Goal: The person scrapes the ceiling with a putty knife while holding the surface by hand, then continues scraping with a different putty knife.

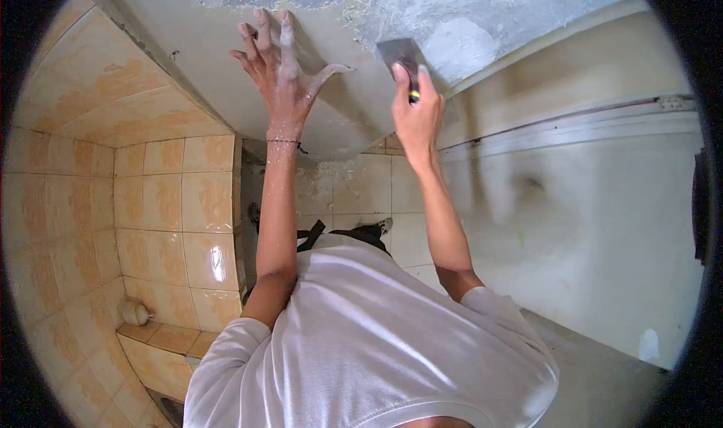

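My right hand (419,119) grips a putty knife (401,53) by its dark handle, which has a yellow band. Its wide blade lies against or close to the wall (346,104), beside a round whitish patch (461,48). Fingers spread, my left hand (282,77) rests on the same wall, to the left of the knife, holding nothing. Pale dust or filler coats its fingers and wrist, and a thin dark cord circles the wrist. Above both hands the wall is rough and grey-blue.
Orange-patterned tiles (154,202) cover the wall at the left, with a tiled ledge (175,337) and a small round pale object (135,312) on it. A pale door-like panel (587,224) stands at the right. Below are floor tiles (407,236) and my dark shoes.
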Demonstrator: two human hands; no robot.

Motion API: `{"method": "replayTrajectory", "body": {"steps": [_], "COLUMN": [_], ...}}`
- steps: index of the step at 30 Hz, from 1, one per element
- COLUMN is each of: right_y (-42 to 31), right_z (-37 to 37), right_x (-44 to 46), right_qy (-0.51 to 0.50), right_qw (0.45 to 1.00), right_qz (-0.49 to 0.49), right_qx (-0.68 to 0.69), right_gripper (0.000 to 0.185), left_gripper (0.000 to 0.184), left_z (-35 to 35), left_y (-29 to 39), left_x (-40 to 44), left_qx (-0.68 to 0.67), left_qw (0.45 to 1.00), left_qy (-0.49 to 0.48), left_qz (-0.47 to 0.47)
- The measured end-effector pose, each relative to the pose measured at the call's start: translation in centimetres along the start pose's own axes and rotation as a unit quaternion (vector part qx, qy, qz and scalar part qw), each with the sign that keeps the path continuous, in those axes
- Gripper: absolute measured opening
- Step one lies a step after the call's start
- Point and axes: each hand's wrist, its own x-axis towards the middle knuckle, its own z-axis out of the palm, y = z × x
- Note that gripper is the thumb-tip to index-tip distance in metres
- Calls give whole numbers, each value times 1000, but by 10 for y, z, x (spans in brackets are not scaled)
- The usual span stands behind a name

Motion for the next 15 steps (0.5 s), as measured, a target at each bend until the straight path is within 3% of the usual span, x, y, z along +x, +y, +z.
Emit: {"method": "replayTrajectory", "body": {"steps": [4,7,9,12,15], "right_y": [-4,-1,10,11,25], "right_z": [7,2,-1,5,20], "right_x": [3,2,-2,-8,-11], "right_qy": [22,-23,-1,-24,2], "right_qw": [998,999,998,998,999], "right_qz": [-49,-20,-53,7,-16], "right_qx": [-13,-16,-26,-61,-31], "right_gripper": [43,42,42,43,43], "left_gripper": [125,125,125,126,127], "left_z": [-2,-1,-1,-3,-2], "left_y": [0,0,0,0,-1], "left_x": [0,0,0,0,0], "left_qx": [0,-7,4,23,22], "left_qw": [1000,1000,1000,1000,1000], "left_qy": [-4,4,-3,-6,-1], "left_qz": [2,7,3,2,12]}}
